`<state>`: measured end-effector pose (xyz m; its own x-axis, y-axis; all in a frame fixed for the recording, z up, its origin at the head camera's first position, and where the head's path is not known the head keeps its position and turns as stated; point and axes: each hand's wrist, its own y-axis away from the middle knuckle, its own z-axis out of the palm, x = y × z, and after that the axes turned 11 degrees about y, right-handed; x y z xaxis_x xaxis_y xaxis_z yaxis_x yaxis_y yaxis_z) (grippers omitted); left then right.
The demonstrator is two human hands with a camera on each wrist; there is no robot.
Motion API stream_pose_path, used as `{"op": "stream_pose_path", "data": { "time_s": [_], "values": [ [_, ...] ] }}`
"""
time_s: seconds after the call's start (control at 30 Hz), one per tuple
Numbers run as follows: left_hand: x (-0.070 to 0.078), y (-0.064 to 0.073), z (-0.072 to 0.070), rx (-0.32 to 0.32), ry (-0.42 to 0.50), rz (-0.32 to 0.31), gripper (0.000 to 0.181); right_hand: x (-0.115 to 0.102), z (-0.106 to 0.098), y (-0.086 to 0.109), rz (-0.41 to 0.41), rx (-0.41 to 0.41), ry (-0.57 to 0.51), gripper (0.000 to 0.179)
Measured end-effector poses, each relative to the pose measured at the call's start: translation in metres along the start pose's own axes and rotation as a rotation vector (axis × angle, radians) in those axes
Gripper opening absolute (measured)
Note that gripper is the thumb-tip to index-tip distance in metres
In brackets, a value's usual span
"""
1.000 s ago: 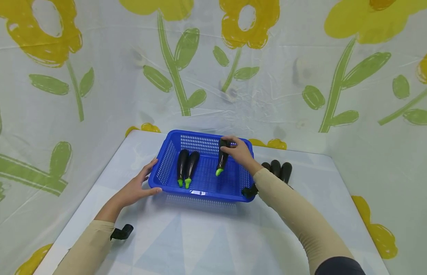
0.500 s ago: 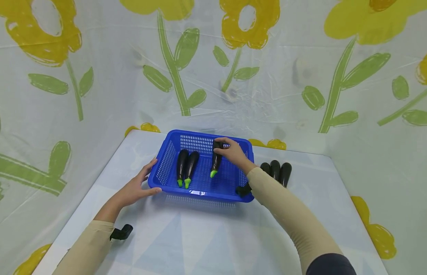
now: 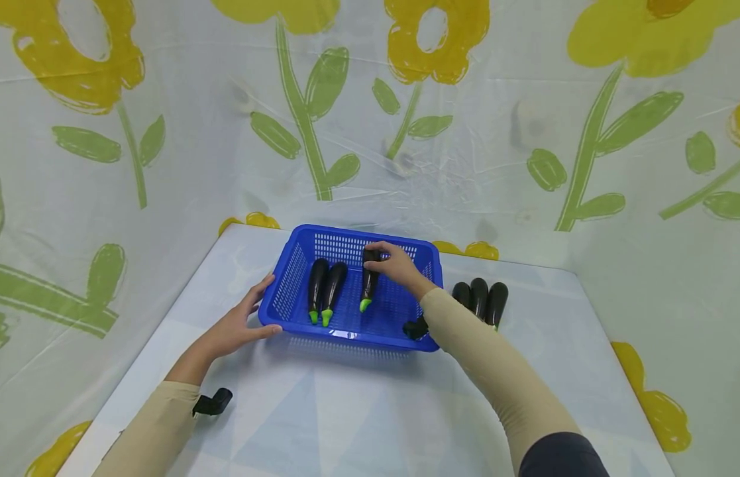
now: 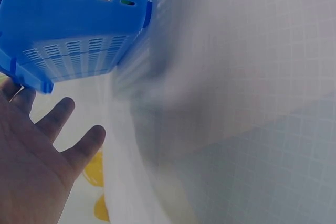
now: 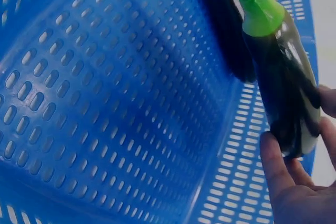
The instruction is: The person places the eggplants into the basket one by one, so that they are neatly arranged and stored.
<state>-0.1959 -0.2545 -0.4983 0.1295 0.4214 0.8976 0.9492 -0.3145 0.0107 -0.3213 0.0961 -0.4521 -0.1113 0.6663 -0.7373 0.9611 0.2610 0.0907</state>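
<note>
My right hand (image 3: 396, 264) pinches a glossy dark eggplant (image 3: 370, 281) near its thick end, over the inside of a blue plastic basket (image 3: 346, 336). In the right wrist view, thumb and fingers surround the base of this eggplant (image 5: 278, 82), its bright green stem end pointing away from the palm. Two more eggplants (image 3: 317, 288) lie side by side in the basket's left half, green ends toward me. At the basket's left front corner rests my left hand (image 3: 229, 331), fingers spread. The left wrist view shows its fingertips right at the blue rim (image 4: 31, 80).
Several eggplants (image 3: 497, 301) lie on the table right of the basket, partly behind the right sleeve (image 3: 465, 338). A pale patterned cloth covers the table (image 3: 346, 424). A flower-printed curtain (image 3: 465, 192) stands behind and at the sides.
My right hand has moved left and slightly down with the eggplant, nearer the two lying in the basket. The left hand and basket have stayed put.
</note>
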Motion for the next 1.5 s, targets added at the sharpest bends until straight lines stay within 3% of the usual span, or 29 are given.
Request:
{"op": "stream_pose_path", "data": {
  "time_s": [0.4, 0.73, 1.5],
  "values": [
    [0.002, 0.0, 0.001, -0.004, 0.006, 0.01, 0.108, -0.002, 0.016, -0.003, 0.012, -0.05, 0.011, 0.043],
    [0.001, -0.001, 0.001, -0.006, 0.006, 0.008, 0.108, 0.001, 0.026, -0.008, -0.008, -0.134, 0.116, 0.049],
    [-0.002, -0.001, 0.0, 0.003, -0.007, -0.002, 0.108, 0.001, 0.025, -0.008, -0.019, -0.148, 0.136, 0.048]
  ]
}}
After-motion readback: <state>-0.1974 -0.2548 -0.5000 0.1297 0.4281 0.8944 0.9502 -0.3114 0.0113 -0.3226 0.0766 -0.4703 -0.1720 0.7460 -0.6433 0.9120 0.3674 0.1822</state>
